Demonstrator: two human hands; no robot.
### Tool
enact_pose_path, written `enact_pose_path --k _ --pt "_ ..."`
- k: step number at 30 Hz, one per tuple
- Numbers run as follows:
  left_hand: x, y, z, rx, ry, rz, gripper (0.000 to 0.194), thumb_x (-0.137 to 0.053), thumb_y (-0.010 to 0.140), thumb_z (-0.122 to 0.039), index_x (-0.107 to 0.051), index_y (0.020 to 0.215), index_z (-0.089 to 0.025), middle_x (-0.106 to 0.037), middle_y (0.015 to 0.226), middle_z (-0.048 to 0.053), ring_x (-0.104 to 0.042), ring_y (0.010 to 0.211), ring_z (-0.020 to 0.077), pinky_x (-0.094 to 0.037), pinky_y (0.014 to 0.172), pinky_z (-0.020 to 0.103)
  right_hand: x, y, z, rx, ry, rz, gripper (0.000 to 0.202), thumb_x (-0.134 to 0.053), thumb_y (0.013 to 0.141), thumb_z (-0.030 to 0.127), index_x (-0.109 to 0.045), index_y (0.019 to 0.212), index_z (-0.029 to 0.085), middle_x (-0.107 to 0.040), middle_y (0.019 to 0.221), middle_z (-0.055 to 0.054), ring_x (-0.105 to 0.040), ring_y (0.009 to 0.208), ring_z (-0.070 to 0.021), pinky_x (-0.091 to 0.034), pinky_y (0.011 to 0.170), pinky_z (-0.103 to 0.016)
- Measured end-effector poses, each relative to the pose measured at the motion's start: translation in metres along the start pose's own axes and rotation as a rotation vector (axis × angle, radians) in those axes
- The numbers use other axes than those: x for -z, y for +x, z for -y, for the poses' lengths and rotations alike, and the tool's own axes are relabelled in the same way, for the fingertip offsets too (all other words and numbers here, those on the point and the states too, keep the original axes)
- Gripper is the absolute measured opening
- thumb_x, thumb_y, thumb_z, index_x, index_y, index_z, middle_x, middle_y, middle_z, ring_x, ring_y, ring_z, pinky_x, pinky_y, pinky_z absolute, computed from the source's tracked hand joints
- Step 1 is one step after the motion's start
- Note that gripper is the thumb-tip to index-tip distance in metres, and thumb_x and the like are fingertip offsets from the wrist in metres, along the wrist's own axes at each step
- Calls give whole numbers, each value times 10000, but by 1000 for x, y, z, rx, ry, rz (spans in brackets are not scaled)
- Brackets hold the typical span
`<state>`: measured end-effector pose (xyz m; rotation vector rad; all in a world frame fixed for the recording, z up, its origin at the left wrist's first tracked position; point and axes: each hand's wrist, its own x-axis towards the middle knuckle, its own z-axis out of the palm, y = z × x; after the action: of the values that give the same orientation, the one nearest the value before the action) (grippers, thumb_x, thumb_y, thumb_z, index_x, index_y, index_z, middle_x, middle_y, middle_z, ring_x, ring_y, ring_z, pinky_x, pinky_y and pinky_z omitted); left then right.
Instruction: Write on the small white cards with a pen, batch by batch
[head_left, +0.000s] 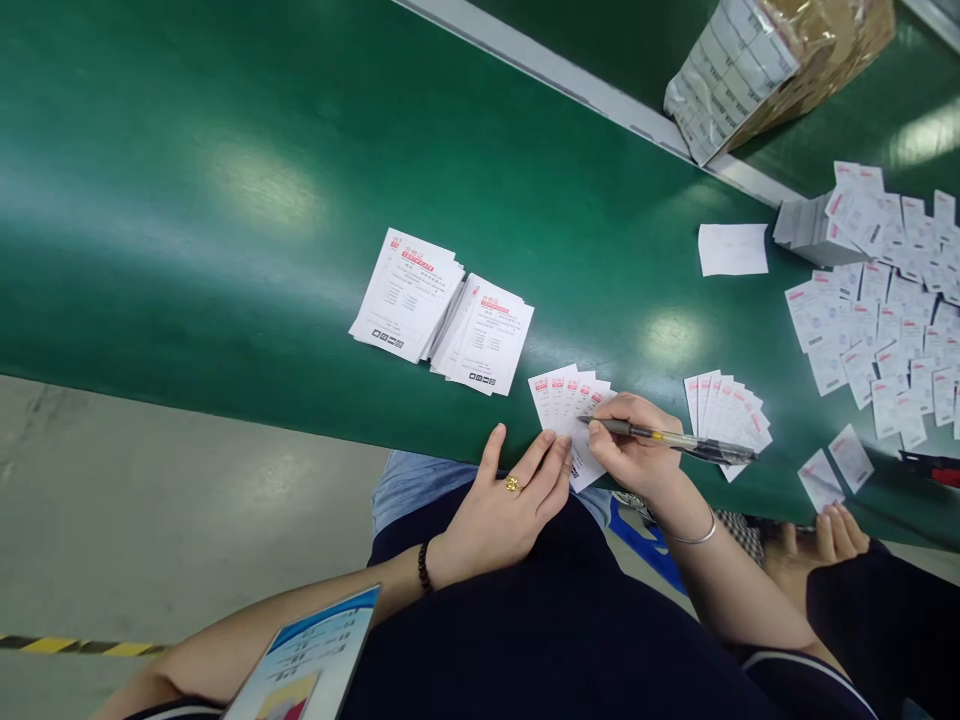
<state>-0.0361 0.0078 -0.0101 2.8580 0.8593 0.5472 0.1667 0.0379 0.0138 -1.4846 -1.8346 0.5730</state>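
Note:
My right hand point(636, 440) is closed round a pen point(675, 440), its tip on a small fan of printed certificate cards point(562, 405) at the table's near edge. Flat on the lower left of those cards lie the fingertips of my left hand point(514, 500), which is spread and wears a gold ring. To the left are two stacks of certificate cards, one point(409, 295) overlapping the other point(491, 335). Just right of my right hand, another fan of cards point(727, 415) rests on the green table point(225, 250).
Many loose cards point(862, 320) cover the table's right side, with a thick card stack point(810, 230) and a blank white paper point(733, 249) beside them. A taped cardboard box point(810, 75) stands at the back. A co-worker's hand point(836, 535) touches two cards at the right edge.

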Motion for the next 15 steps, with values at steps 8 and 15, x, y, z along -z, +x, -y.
enact_pose_path --k 8,15 --pt "0 1 -1 21 19 3 380 -398 909 -112 -620 1216 -144 -582 1371 108 -469 1320 251 -37 1177 642 -1 3 3 47 -36 -1 94 -601 771 127 -569 748 212 -597 616 22 -530 521 -116 -463 506 -260" --pt "5 3 1 10 8 10 389 -391 889 -86 -635 1187 -138 -600 1349 111 -505 1288 248 -32 1178 636 -2 4 3 63 -57 4 109 -599 760 117 -558 750 217 -577 598 26 -523 509 -122 -462 508 -269"
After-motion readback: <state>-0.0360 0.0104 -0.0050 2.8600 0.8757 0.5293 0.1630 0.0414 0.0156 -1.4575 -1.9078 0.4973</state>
